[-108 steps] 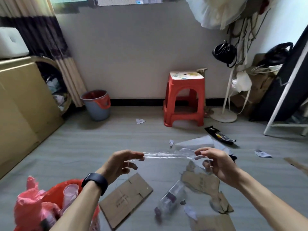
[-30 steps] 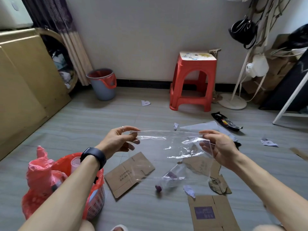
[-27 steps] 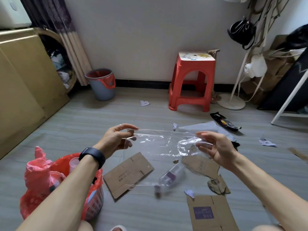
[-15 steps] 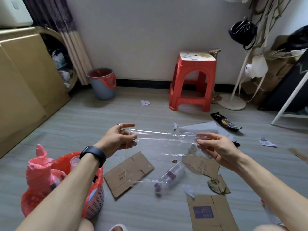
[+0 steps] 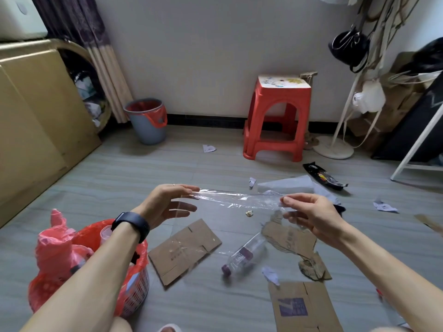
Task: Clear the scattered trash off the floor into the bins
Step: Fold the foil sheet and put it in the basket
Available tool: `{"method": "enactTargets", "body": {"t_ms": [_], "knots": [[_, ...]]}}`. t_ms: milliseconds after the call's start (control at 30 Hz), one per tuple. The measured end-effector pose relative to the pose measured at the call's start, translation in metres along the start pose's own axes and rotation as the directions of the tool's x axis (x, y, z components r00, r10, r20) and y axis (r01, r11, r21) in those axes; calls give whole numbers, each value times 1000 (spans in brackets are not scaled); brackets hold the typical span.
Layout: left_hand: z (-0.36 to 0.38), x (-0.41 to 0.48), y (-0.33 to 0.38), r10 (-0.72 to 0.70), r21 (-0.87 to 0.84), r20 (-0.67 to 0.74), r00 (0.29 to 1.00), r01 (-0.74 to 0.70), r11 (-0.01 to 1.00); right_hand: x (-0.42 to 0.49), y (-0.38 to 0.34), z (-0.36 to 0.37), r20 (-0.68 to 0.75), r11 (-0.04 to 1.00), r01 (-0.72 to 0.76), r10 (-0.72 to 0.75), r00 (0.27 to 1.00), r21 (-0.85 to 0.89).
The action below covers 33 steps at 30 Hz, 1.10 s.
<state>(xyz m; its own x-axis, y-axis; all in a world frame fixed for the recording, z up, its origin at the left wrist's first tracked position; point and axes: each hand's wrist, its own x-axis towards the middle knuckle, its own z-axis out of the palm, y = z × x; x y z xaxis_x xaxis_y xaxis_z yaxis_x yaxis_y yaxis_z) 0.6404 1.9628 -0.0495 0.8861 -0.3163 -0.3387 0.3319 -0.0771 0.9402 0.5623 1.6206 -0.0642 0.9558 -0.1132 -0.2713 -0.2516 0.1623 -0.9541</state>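
A clear plastic bag (image 5: 236, 201) is stretched flat between my two hands above the floor. My left hand (image 5: 167, 202) pinches its left end and my right hand (image 5: 309, 212) pinches its right end. Below it lie cardboard pieces (image 5: 184, 249), a clear plastic bottle (image 5: 242, 256) on its side, torn cardboard (image 5: 292, 238) and small paper scraps (image 5: 269, 276). A red basket bin (image 5: 134, 293) lined with a red bag stands by my left forearm. A grey bin (image 5: 147, 121) with a red liner stands at the far wall.
A red plastic stool (image 5: 278, 116) stands by the wall. A black wrapper (image 5: 322, 179), white plastic sheet (image 5: 287, 185) and paper scraps (image 5: 208, 148) lie beyond my hands. Large cardboard boxes (image 5: 31, 121) line the left; a fan base (image 5: 333, 147) and white frame (image 5: 417, 144) stand right.
The bag, held hanging open a second ago, now lies pulled into a flat narrow band between my hands. My hands stayed in nearly the same place.
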Motion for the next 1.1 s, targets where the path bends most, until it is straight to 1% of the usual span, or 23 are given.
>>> {"method": "enactTargets", "body": {"t_ms": [100,200,267,333,400,467,567,633,733,833,900,967,1033,1100], "knots": [[2,1,-3,22,58,-50,999,-19,998,1,2,-2,27,999,33,-33,999,-9],[4,2,-5,39,24,-75,996,-37,999,2,0,-3,23,998,23,-24,999,58],[7,2,-4,50,50,-95,994,-45,998,1,-2,-1,15,992,3,-5,1000,124],[9,2,-4,43,41,-116,992,-39,998,-1,-3,0,27,988,-20,16,1000,154],[7,1,-5,-7,24,-85,996,9,1000,-2,-3,-1,44,993,-46,42,998,107],[3,-1,-7,-74,36,-8,997,74,997,0,-1,-3,26,997,-56,55,998,58],[0,-1,-7,-117,-18,86,989,119,993,6,1,-6,-3,999,-18,18,1000,44],[1,0,-7,-103,-57,87,991,108,992,6,2,-7,-2,1000,23,-23,1000,15],[2,2,-8,-99,-52,39,994,101,994,6,6,-8,-21,997,53,-55,998,-49],[4,1,-9,-94,-31,24,995,95,995,8,6,-10,-36,997,82,-82,996,-2],[2,0,-9,-84,-42,33,996,86,995,10,6,-11,-41,997,66,-64,997,44],[-1,0,-10,-88,-48,70,994,92,995,12,7,-12,-58,995,43,-38,998,86],[-1,-3,-12,-107,-1,116,987,108,994,13,9,-12,-89,989,44,-31,996,140],[2,-3,-14,-96,63,76,992,91,994,12,8,-12,-91,983,44,-28,995,180]]}}
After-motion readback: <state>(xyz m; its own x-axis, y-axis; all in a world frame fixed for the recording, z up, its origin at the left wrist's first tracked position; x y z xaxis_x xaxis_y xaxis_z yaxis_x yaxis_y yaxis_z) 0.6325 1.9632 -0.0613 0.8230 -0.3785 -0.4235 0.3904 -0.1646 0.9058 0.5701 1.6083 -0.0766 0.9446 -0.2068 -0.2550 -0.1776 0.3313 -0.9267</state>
